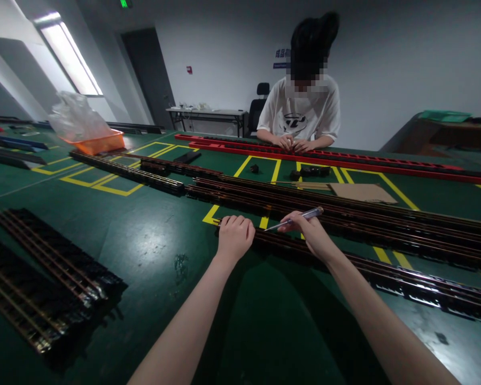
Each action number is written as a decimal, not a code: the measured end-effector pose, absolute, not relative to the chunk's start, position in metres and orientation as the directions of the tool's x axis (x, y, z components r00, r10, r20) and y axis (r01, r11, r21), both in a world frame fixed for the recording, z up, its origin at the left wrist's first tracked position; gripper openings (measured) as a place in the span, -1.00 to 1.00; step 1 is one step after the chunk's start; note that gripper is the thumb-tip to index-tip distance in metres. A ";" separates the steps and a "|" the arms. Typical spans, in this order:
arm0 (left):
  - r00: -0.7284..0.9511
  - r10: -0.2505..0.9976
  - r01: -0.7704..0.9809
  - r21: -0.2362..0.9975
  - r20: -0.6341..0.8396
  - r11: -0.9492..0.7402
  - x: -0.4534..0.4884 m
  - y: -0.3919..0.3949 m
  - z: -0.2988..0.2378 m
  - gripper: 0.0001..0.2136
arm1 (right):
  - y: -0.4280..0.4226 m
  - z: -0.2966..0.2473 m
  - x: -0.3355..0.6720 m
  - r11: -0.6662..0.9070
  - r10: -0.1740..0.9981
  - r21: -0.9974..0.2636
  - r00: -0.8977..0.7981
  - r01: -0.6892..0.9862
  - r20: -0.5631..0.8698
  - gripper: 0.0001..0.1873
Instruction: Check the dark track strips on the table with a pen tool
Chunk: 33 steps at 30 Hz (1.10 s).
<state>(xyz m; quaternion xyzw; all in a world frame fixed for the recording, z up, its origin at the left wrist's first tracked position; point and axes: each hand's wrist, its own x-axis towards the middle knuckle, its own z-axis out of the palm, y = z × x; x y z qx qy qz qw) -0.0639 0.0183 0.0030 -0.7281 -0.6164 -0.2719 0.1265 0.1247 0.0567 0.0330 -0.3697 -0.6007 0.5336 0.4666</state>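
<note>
My left hand [235, 235] is closed over the left end of a long black rail [404, 279] with shiny copper-coloured strips, and its fingers hide that end. In my right hand [309, 232] is a slim screwdriver [312, 212] with a pale handle. Its thin shaft points left and down, the tip close to the rail just right of my left hand. Whether the tip touches the rail I cannot tell. Beyond both hands lie several similar black rails [324, 214], side by side across the green table [152, 289].
More black rail pieces [56, 256] lie at the left. An orange basket [100, 143] with a plastic bag stands far left. Past the rails are cardboard [363, 193] and small black parts [310, 172]. Across the table a person [300, 115] works with both hands at a red rail [356, 162].
</note>
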 end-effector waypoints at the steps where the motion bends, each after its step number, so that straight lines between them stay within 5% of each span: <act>1: 0.093 0.830 0.967 0.148 0.550 -0.206 -0.064 0.018 0.003 -0.70 | 0.057 0.033 0.125 0.157 0.947 -0.986 -0.274 -0.061 0.167 -0.74; 11: 0.117 0.814 0.976 0.084 0.569 -0.199 -0.065 0.019 0.003 -0.71 | 0.056 0.034 0.123 0.133 0.957 -0.986 -0.246 -0.103 0.155 -0.71; 33: 0.046 0.840 0.961 0.204 0.541 -0.184 -0.053 0.014 0.006 -0.71 | 0.053 0.040 0.123 0.209 0.929 -0.978 -0.310 -0.013 0.203 -0.72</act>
